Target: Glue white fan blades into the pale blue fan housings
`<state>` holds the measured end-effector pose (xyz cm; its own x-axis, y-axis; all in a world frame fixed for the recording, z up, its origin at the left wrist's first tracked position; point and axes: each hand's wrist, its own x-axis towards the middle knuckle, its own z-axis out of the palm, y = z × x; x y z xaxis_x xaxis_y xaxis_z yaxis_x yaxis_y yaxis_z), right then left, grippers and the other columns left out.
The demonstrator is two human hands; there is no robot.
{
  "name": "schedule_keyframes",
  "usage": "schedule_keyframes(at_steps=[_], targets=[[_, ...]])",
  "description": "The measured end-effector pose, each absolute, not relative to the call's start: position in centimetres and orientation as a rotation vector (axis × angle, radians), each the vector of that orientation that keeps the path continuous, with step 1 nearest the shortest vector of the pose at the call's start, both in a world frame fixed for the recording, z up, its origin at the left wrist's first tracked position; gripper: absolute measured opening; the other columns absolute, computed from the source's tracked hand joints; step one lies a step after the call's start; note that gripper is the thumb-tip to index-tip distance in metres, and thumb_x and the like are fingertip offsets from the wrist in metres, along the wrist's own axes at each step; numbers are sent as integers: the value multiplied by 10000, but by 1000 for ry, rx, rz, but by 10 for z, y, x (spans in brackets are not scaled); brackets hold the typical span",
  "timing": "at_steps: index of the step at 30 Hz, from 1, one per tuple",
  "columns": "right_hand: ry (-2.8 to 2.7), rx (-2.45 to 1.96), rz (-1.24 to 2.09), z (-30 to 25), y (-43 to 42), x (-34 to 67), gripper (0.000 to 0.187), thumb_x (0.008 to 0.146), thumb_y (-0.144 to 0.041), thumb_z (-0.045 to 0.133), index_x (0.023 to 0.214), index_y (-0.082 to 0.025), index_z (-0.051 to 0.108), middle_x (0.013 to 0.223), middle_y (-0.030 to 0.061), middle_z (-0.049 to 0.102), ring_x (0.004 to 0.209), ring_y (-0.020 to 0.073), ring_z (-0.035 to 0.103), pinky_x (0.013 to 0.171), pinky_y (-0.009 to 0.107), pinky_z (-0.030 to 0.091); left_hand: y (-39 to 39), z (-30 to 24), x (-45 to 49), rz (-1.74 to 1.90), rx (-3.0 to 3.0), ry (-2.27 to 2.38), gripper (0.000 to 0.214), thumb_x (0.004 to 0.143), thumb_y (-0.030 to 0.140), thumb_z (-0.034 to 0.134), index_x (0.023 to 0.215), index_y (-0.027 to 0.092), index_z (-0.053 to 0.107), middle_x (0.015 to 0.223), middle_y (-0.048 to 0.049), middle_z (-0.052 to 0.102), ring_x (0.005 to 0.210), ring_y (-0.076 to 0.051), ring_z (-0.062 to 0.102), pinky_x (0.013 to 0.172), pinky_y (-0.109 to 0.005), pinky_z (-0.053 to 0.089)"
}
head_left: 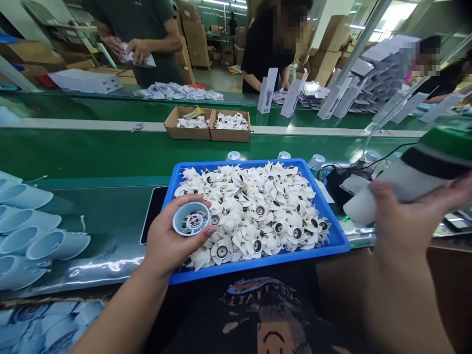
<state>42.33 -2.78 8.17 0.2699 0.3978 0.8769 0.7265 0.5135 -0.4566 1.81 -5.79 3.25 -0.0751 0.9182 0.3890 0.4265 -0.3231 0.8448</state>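
The person's left hand, near and left of centre, grips a small light blue round housing with its opening turned up, over the left side of a blue tray. The right hand grasps a blurred white container with black and green bands, right of the tray. The tray, heaped with white bladed pieces, lies at the near edge of a shiny green table; a dark flat device sits partly behind the left hand. Light blue cylinders lie in rows on the left, above more blue parts at the near left corner. Beyond the tray, two open cardboard boxes of white pieces stand side by side. Along the far side, co-workers stand among upright white cartons and plastic-wrapped packets, with stacked brown boxes and bright ceiling lights farther back.
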Motion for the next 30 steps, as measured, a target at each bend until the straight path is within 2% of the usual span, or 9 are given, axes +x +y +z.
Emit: schedule_keyframes(at_steps=[1, 3, 6, 8, 14, 19, 23, 27, 30], targets=[[-1433, -1080, -538, 80, -32, 413, 893, 799, -397, 849, 1533, -281, 354, 1460, 62, 407, 1440, 374, 299, 1190, 563, 247, -58, 34, 19, 1390, 1764, 1450, 498, 724, 394, 850, 1145, 241, 632, 1023, -34, 727, 961, -230, 697, 848, -333, 554], [-1708, -1055, -783, 79, -35, 388, 788, 863, -280, 791, 1534, -257, 378, 1476, 62, 409, 1409, 380, 334, 1200, 546, 243, -59, 37, 22, 1364, 1821, 1483, 479, 722, 404, 847, 1124, 245, 640, 1028, -29, 723, 958, -229, 692, 855, -334, 548], [-2302, -1185, -425, 70, -20, 359, 284, 965, -162, 616, 1241, -225, 640, 1216, 67, 621, 1121, 289, 567, 1042, 486, 432, -62, 41, 22, 1312, 1848, 1542, 470, 725, 432, 839, 1111, 250, 643, 1027, -24, 725, 952, -237, 693, 847, -345, 546], [-2531, -1317, -180, 60, -1, 352, 183, 988, -141, 563, 1085, -204, 705, 1075, 65, 659, 1022, 269, 585, 949, 449, 470, -65, 40, 21, 1303, 1828, 1564, 465, 734, 450, 827, 1111, 250, 642, 1024, -26, 723, 952, -243, 694, 847, -354, 546], [-2771, -1300, 157, 49, 34, 361, 297, 946, -95, 600, 1133, -278, 742, 1022, 43, 633, 957, 213, 583, 870, 356, 463, -64, 35, 16, 1231, 1908, 1555, 457, 762, 454, 809, 1132, 262, 624, 1044, -14, 718, 944, -220, 694, 840, -323, 555], [-2666, -1310, 467, 55, 42, 366, 350, 853, -54, 612, 1108, -258, 736, 1035, 68, 601, 1034, 260, 556, 954, 423, 430, -57, 32, 12, 1154, 1994, 1517, 450, 768, 462, 806, 1133, 284, 613, 1043, -6, 717, 937, -219, 702, 817, -326, 566], [-2344, -1253, 816, 61, 36, 363, 253, 917, -249, 598, 1160, -210, 654, 1130, 104, 576, 1124, 287, 530, 1052, 502, 400, -60, 35, 13, 1164, 1905, 1587, 470, 752, 472, 813, 1122, 276, 599, 1056, -30, 688, 908, -225, 687, 767, -336, 572], [-1948, -1057, 1348, 68, 7, 347, 414, 989, -491, 514, 1313, -235, 491, 1220, 97, 586, 1092, 222, 602, 978, 414, 511, -73, 49, 28, 1092, 1969, 1502, 545, 809, 368, 710, 1297, 280, 483, 1209, -80, 619, 1002, -254, 663, 831, -389, 572], [-1671, -925, 1679, 70, -16, 328, 503, 940, -584, 619, 1285, -235, 511, 1123, 72, 628, 976, 184, 658, 903, 343, 555, -80, 64, 46, 934, 2101, 1392, 609, 838, 291, 609, 1409, 297, 395, 1331, -95, 562, 1151, -280, 614, 932, -433, 541]])
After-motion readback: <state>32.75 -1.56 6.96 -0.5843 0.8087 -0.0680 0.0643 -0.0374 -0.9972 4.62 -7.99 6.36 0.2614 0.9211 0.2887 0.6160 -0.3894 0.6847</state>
